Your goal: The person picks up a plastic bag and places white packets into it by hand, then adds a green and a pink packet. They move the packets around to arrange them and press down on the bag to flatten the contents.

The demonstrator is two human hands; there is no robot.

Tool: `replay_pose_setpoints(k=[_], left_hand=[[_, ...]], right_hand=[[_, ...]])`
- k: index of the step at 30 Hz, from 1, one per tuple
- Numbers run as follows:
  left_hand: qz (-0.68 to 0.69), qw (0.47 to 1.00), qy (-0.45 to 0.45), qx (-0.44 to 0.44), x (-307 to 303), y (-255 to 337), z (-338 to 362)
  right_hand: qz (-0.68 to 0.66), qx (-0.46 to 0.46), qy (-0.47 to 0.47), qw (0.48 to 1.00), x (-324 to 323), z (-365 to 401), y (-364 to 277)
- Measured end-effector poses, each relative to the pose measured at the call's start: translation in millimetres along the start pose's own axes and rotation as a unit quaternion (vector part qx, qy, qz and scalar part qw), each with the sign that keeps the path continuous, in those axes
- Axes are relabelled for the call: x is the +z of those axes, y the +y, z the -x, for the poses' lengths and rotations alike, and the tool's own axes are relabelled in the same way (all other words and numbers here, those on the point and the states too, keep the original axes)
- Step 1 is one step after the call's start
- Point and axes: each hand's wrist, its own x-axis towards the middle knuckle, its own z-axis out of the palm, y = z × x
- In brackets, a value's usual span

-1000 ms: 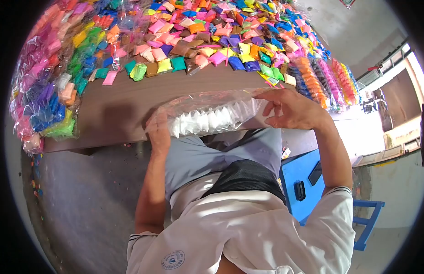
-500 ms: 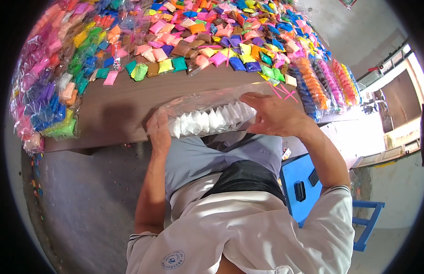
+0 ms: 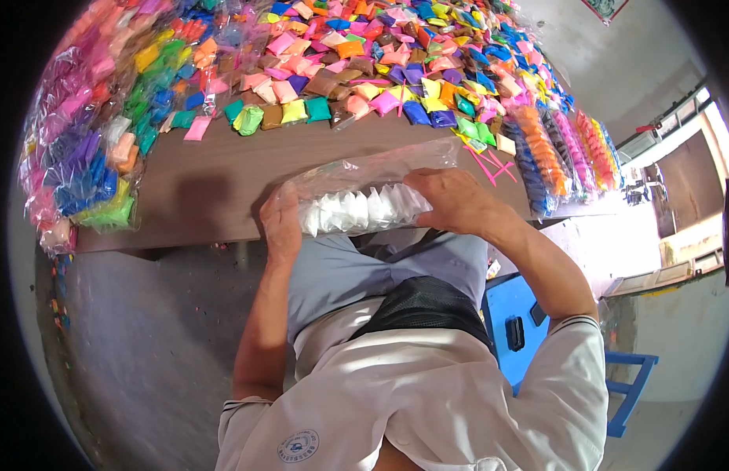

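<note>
A clear plastic bag (image 3: 364, 169) lies along the front edge of the table, with a row of white packets (image 3: 357, 210) standing side by side inside it. My left hand (image 3: 281, 224) is closed on the bag's left end. At the other end my right hand (image 3: 451, 200) grips the bag, its fingers over the top and thumb against the last packets. Part of the fingers of both hands is hidden behind the plastic.
A large heap of small coloured packets (image 3: 364, 59) covers the back of the brown table (image 3: 215, 173). Filled bags (image 3: 90, 173) pile up at the left. Several long bagged rows (image 3: 541, 149) stand at the right. Pink strips (image 3: 490, 165) lie near my right hand. A blue stool (image 3: 510, 314) is beside me.
My right hand has moved a little left along the bag, and the row of white packets looks shorter and more tightly pressed. My left hand still holds its end.
</note>
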Motion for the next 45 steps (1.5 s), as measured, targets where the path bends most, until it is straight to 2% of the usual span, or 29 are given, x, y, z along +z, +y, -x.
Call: replay_pose_setpoints(k=[4, 7, 10, 13, 16, 19, 22, 25, 31, 34, 37, 40, 43, 45], left_hand=[[-0.007, 0.999, 0.031, 0.019, 2.3, -2.2, 0.6], [-0.017, 0.997, -0.016, 0.067, -1.5, 2.3, -1.5], [0.014, 0.999, -0.014, 0.027, -0.7, 3.8, 0.4], [-0.004, 1.0, -0.017, 0.023, -2.5, -0.6, -0.1], [0.008, 1.0, -0.008, 0.014, -0.3, 0.8, 0.0], [0.018, 0.999, -0.01, 0.027, -0.3, -2.4, -0.8], [0.023, 0.999, -0.01, 0.043, -0.2, -7.7, -2.3], [0.009, 1.0, -0.004, 0.003, 0.3, -3.5, -0.7], [0.037, 0.999, -0.015, 0.01, 0.1, -9.2, -1.1], [0.029, 0.999, -0.025, -0.006, -2.3, -5.5, -0.4], [0.028, 0.999, -0.008, 0.025, 0.1, 3.4, -0.1], [0.027, 0.998, -0.008, 0.048, -0.1, -1.4, -0.9], [0.027, 0.999, -0.011, 0.027, -0.7, -1.8, -0.5], [0.038, 0.999, -0.015, 0.018, -0.6, 3.3, 0.0]], right_hand=[[-0.012, -0.015, 0.033, 0.999, 3.0, 5.3, -3.2], [-0.002, -0.023, 0.031, 0.999, 1.7, 8.5, -13.1], [0.026, -0.038, 0.008, 0.999, 8.7, 3.5, -10.5], [0.048, -0.025, -0.005, 0.999, 12.9, 1.7, -7.2], [0.043, -0.061, 0.043, 0.996, 9.6, 10.1, -10.5], [-0.02, -0.061, 0.026, 0.998, -5.0, 18.1, -25.0], [-0.052, -0.099, 0.042, 0.993, -9.4, 19.5, -31.4], [-0.01, -0.104, 0.04, 0.994, -10.4, 11.3, -36.0], [0.026, -0.086, 0.012, 0.996, 1.4, -6.0, -41.6], [0.018, -0.019, -0.065, 0.998, -13.9, -7.4, -51.1], [0.044, -0.063, 0.032, 0.997, -4.7, -5.3, -46.8], [0.04, -0.074, 0.054, 0.995, -3.4, -9.2, -50.7], [0.052, -0.143, 0.09, 0.984, 3.6, -16.9, -47.2], [0.031, -0.154, 0.105, 0.982, 7.9, -22.9, -40.7]])
